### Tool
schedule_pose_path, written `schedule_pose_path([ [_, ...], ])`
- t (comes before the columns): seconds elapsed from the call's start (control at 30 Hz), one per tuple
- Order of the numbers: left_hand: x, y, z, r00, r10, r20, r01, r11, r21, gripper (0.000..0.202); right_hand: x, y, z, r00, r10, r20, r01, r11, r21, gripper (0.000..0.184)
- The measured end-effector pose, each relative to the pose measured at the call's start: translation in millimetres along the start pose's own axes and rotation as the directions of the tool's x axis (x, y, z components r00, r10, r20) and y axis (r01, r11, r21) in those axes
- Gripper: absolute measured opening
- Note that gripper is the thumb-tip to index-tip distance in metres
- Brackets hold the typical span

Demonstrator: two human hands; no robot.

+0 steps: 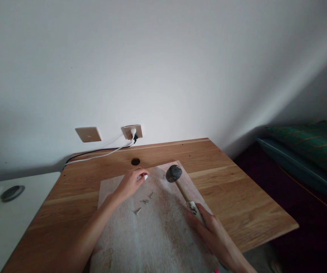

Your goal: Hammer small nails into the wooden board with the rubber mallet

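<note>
Right grip (209, 225) wraps firmly round the black-headed mallet (183, 190), head poised over the board (152, 242); left arm (102, 216) stretches forward, left grip (131, 181) pinching a small white piece (145, 177) near the far edge.

"What lies on your wooden bench (251, 201)?"
"You have a worn, pale board (140, 242) flat on it, plus a black cable (95, 151) and a white cable (106, 154) along its back left."
"And on your board?"
"Several small metal fasteners (137, 211), loosely scattered."
</note>
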State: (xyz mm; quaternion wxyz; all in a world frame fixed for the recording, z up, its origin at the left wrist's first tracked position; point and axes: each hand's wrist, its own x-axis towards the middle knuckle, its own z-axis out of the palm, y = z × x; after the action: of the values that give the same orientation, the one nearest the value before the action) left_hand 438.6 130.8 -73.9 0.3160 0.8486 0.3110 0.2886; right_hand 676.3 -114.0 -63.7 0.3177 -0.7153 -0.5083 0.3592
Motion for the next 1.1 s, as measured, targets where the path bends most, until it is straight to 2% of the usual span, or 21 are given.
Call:
schedule_pose_path([
  [0.1,-4,-3,5.8,0.999,0.012,0.039,-0.011,1.000,-0.009,0.022,0,-3,-1,1.000,-0.007,0.005,0.007,1.000,0.003,0.047],
  [0.33,-5,-6,9.7,0.999,0.033,0.012,-0.033,0.999,-0.003,0.023,0,-5,-1,0.999,0.007,-0.034,-0.007,1.000,-0.003,0.048],
  [0.5,-7,-9,14.6,0.999,0.044,0.012,-0.044,0.999,-0.007,0.022,0,-3,-1,1.000,0.008,-0.006,-0.008,1.000,-0.004,0.047],
  [0.63,-8,-7,14.5,0.998,0.063,0.024,-0.064,0.997,0.043,0.024,0,-2,0,1.000,0.027,-0.006,-0.027,0.999,-0.025,0.049],
  [0.83,-8,-5,10.8,0.987,0.148,0.062,-0.156,0.975,0.156,0.024,1,-1,0,1.000,-0.010,0.010,0.010,1.000,-0.009,0.046],
  [1.1,-9,-8,17.0,0.988,0.148,0.038,-0.151,0.982,0.115,0.021,-1,-4,-2,1.000,0.015,0.014,-0.015,1.000,-0.019,0.050],
])
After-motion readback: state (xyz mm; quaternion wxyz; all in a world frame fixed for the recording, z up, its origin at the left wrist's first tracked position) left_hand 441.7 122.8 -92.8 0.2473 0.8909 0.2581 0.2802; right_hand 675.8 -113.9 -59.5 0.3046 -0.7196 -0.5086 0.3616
